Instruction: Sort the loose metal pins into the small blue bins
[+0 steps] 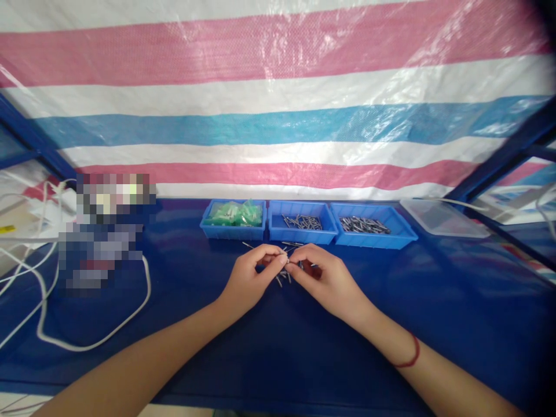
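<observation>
Head view: the left hand [254, 271] and right hand [325, 275] meet, fingertips clamped on a tiny piece [286, 255], its shape too small to tell, above slim metal rods [279, 281] strewn on the smooth blue table [286, 353]. Behind, I see 3 oblong plastic bins [302, 236]: 1 holds crinkly green bags [232, 215], 2 hold metal parts [365, 225].

Striped plastic sheeting [260, 128], with bands of pink, white and blue, forms the far wall; its creased surface bears glossy highlights, strongest at upper right. A deep-blue table [278, 359] with a smooth, faintly reflective top extends from left to right. Slanting dark-blue struts, left strut [47, 149] and right strut [499, 160], flank the sheeting. Pale material shows below the near left edge.
</observation>
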Demonstrator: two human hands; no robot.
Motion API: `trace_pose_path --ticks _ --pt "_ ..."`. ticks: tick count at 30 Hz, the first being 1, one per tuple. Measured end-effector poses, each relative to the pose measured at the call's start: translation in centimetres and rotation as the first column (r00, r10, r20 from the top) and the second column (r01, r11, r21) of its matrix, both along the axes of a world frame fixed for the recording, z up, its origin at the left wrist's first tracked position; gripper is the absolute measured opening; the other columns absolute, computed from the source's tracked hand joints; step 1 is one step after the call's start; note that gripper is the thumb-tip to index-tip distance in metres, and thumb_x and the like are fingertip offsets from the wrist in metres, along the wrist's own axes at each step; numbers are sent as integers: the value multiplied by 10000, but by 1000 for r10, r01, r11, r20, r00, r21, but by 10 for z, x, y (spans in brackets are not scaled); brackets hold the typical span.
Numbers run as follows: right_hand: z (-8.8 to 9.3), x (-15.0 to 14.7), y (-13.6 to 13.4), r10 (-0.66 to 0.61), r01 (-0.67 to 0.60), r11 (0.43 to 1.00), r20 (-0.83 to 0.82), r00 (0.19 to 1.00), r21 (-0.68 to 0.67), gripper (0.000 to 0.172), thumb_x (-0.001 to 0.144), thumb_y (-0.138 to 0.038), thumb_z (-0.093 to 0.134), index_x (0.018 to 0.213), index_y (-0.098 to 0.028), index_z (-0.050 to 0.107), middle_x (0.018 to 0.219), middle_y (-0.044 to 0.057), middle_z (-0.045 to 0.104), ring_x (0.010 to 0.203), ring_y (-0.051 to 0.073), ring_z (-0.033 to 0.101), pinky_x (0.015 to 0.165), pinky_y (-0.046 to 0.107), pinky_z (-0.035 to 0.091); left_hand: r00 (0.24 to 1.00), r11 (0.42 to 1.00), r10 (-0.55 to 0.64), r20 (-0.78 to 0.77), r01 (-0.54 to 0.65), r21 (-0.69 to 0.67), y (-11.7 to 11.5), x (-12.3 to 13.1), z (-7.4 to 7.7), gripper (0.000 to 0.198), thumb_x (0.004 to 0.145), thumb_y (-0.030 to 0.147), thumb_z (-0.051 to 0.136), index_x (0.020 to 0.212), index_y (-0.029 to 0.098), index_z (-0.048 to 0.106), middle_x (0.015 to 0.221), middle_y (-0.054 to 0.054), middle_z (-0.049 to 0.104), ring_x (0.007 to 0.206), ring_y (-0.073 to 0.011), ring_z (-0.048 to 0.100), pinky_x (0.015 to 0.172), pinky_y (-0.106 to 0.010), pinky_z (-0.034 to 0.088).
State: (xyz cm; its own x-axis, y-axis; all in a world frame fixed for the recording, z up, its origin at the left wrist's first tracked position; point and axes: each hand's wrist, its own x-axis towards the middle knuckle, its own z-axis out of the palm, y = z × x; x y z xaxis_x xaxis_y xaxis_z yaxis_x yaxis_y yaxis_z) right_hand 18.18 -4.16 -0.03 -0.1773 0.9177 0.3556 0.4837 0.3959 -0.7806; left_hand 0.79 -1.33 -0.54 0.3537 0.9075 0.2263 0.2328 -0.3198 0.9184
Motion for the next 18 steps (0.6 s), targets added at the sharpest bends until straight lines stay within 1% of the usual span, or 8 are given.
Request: trace_pose_path --ticks 4,8,12,15,17,18 --pt "-1 0 1 -11 11 1000 -49 999 -1 88 839 -285 583 812 -202 596 800 24 597 624 121 505 558 249 410 1000 1000 -4 16 4 7 -1 0 0 189 858 327 583 933 168 652 910 -32 690 846 -161 650 779 -250 512" --pt "1 1 1 -19 20 1000 -130 991 5 84 836 -286 586 827 -203 583 841 25 582 623 113 497 544 240 416 1000 999 4 -9 -4 54 0 0 1 170 863 306 575 933 170 649 911 -32 688 848 -156 647 784 -247 506" --pt "5 1 0 5 0 1000 -192 981 26 87 849 -290 577 858 -204 589 890 34 582 617 106 493 551 243 436 996 988 -5 -88 18 155 1 -2 4 155 881 284 546 929 172 643 947 -45 684 889 -162 634 809 -255 494" --pt "10 4 0 31 -21 998 -182 983 56 111 872 -306 550 862 -203 591 889 44 585 655 120 530 570 250 457 984 969 -35 -176 77 235 2 -4 5 167 901 276 517 970 176 631 987 -54 674 934 -169 620 854 -278 481" --pt "15 11 1 -17 33 992 -123 992 126 128 884 -311 535 852 -202 594 868 48 599 698 139 555 608 268 469 965 947 -31 -262 113 302 2 -5 6 224 903 290 515 1076 180 605 1075 -71 653 1025 -190 592 935 -322 453" --pt "18 18 3 -76 91 980 -84 993 179 132 884 -312 534 848 -201 596 862 50 609 716 148 561 629 279 471 949 932 -23 -315 134 336 2 -7 6 284 899 310 522 1147 182 578 1134 -83 631 1084 -205 565 980 -351 427"
